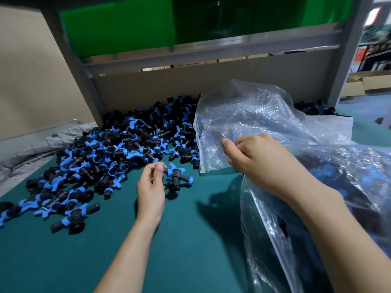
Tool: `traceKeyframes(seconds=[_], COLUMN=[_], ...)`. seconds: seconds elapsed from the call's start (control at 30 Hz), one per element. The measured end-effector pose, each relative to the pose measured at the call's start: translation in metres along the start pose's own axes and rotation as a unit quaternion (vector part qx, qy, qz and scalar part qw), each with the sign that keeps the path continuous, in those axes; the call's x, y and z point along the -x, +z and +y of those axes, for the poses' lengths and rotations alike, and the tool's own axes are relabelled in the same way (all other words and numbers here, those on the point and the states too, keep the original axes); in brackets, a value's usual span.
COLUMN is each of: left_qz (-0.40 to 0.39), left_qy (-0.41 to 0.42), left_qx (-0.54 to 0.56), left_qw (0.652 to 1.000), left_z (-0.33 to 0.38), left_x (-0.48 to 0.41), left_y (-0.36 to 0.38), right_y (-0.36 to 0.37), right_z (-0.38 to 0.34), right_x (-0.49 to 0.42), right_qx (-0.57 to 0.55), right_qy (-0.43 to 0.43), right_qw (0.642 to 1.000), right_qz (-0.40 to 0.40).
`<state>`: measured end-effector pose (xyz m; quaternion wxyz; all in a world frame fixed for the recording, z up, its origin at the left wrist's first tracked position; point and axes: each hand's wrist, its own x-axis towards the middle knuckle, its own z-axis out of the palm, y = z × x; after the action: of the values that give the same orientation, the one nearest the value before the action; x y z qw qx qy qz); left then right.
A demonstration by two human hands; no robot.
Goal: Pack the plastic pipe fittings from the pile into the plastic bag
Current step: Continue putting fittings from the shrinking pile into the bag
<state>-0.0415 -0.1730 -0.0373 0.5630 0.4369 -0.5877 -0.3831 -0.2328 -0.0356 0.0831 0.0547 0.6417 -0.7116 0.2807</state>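
Left hand (150, 182) and right hand (254, 159) pinch with curled fingers (158, 169).

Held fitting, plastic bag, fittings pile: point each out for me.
held fitting (176, 177), head view, its central body.
plastic bag (254, 115), head view, the raised upper flap.
fittings pile (118, 149), head view, middle of the heap.

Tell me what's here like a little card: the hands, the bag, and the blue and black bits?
left hand: pinches one fitting by its end, near the pile's edge
right hand: grips the plastic bag by a fold of its edge
fitting: black, with blue rings and a blue handle
pile: many such fittings, left of the bag
plastic bag: clear and crumpled, with dark and blue pieces showing through it on the right
green table: holds the pile and the bag
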Motion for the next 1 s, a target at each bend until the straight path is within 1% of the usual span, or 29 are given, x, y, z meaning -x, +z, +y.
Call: traceKeyframes(seconds=[0.2,0.27,0.3,0.33,0.37,0.43,0.5,0.57,0.7,0.87,1.0], left_qz=[0.008,0.019,0.023,0.023,0.021,0.019,0.024,0.039,0.050,0.027,0.026], left_qy=[-0.022,-0.044,-0.073,-0.111,-0.153,-0.233,-0.285,-0.311,-0.327,-0.322,-0.334], left_qx=[0.002,0.043,0.092,0.163,0.248,0.389,0.453,0.485,0.521,0.523,0.545], left_qw=[1.000,0.998,0.993,0.980,0.956,0.891,0.845,0.817,0.787,0.788,0.768], left_z=[0.000,-0.001,-0.001,0.000,0.002,0.006,0.009,0.010,0.010,0.006,0.003], left_x=[0.001,-0.001,-0.002,-0.003,-0.005,-0.008,-0.010,-0.011,-0.011,-0.015,-0.016], left_y=[-0.001,-0.003,-0.004,-0.005,-0.006,-0.009,-0.013,-0.014,-0.014,-0.016,-0.018], right_y=[0.000,0.000,0.000,0.000,0.000,0.000,0.000,0.000,0.001,0.001,0.001], right_z=[0.000,-0.001,-0.001,-0.001,-0.001,0.000,-0.001,-0.001,0.000,-0.001,-0.001], right_x=[0.000,0.000,0.000,0.000,0.000,0.001,0.001,0.001,0.001,0.001,0.001], right_qx=[0.002,0.004,0.004,0.005,0.005,0.004,0.005,0.007,0.006,0.008,0.008], right_qy=[-0.004,-0.007,-0.007,-0.007,-0.008,-0.008,-0.008,-0.009,-0.008,-0.009,-0.003], right_qw=[1.000,1.000,1.000,1.000,1.000,1.000,1.000,1.000,1.000,1.000,1.000], right_qz=[-0.001,-0.004,-0.005,-0.005,-0.004,-0.004,-0.006,-0.007,-0.010,-0.011,-0.014])
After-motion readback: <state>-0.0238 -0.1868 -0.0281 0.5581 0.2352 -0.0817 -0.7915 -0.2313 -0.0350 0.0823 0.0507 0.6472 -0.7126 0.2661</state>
